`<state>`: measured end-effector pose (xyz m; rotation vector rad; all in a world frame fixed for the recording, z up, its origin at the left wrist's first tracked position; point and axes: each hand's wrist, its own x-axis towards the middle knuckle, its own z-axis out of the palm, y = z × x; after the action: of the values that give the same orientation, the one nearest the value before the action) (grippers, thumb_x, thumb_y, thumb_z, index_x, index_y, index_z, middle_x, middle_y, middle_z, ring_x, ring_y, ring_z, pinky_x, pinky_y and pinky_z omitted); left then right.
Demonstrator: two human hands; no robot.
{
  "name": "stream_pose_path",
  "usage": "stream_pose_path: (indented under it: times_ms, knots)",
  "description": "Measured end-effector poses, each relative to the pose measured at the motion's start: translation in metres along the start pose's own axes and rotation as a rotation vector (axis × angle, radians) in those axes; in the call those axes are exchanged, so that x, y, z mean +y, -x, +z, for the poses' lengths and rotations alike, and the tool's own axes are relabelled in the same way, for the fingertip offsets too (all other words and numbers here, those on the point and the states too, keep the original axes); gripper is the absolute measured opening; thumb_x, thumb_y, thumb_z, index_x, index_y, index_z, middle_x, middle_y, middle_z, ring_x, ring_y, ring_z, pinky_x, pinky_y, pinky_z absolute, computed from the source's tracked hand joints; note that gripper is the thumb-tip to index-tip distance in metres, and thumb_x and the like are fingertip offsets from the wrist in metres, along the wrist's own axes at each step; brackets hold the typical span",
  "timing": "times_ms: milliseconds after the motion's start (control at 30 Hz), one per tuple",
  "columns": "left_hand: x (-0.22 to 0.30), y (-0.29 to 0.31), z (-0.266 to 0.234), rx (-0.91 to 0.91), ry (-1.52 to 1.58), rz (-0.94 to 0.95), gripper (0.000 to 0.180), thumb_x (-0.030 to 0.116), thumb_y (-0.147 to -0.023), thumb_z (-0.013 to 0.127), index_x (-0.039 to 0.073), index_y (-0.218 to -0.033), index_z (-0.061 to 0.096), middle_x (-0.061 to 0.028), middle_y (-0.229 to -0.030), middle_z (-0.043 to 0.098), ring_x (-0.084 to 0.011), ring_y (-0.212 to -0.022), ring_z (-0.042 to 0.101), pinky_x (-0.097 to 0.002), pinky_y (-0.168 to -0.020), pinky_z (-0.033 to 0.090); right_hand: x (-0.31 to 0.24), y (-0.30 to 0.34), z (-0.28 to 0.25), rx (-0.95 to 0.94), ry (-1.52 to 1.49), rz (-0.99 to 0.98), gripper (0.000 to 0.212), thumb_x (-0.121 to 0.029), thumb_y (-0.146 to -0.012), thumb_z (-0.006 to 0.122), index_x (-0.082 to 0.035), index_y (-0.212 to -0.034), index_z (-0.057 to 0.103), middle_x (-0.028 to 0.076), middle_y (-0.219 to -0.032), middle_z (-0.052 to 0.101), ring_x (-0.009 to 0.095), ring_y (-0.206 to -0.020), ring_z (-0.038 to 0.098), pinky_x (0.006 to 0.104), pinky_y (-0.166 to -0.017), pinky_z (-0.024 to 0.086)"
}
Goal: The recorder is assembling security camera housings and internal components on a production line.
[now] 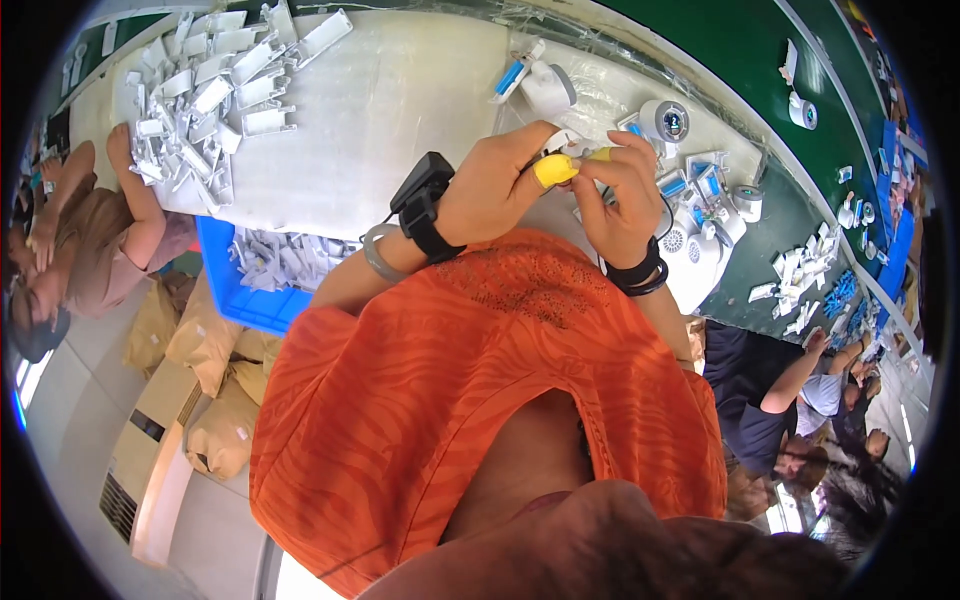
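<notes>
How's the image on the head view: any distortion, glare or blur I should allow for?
Head view: fisheye bending curves the edge of the green surface, and the corners go black; head view: soft reflections show on the pale table; head view: left hand and right hand look fairly sharp, but the small white part between them is partly covered.

hands (497,180) together on small white part (566,138) | white pieces (212,96) heaped left | blue bin (222,285) beside table (400,85)

Factory assembly workshop with heaped white parts (213,95)
</notes>
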<state>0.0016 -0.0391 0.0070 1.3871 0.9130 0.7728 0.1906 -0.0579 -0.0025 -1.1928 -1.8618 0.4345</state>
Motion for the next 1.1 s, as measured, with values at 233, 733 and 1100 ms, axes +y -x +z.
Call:
stream_pose_path:
  times_ms: [233,733,1100]
  knots:
    - [0.007,-0.011,0.008,-0.054,0.205,0.074,0.027,0.013,-0.094,0.057,0.002,-0.118,0.053,-0.0065,-0.089,0.063,-0.0129,-0.073,0.06,-0.0266,-0.068,0.05,0.023,-0.006,-0.003,-0.027,-0.745,0.625,0.028,-0.016,-0.091,0.063,-0.001,-0.115,0.06,0.007,-0.11,0.06,0.021,-0.11,0.055,0.0353,-0.095,0.045]
    - [-0.002,-0.035,0.014,0.074,0.371,-0.249,0.023,0.011,-0.092,0.066,-0.001,-0.111,0.058,-0.0067,-0.097,0.068,-0.0118,-0.086,0.065,-0.025,-0.075,0.051,0.029,-0.048,-0.062,-0.139,0.067,0.313,0.047,-0.027,-0.073,0.082,-0.004,-0.109,0.063,0.014,-0.103,0.065,0.03,-0.089,0.064,0.0354,-0.075,0.052]
    - [0.005,-0.048,0.006,-0.074,0.318,-0.192,0.024,0.011,-0.094,0.063,-0.001,-0.114,0.058,-0.0069,-0.1,0.067,-0.0141,-0.089,0.066,-0.0274,-0.08,0.052,0.034,-0.06,-0.072,-0.191,0.034,0.321,0.047,-0.027,-0.073,0.081,-0.005,-0.109,0.062,0.013,-0.102,0.064,0.031,-0.086,0.065,0.0359,-0.073,0.053]
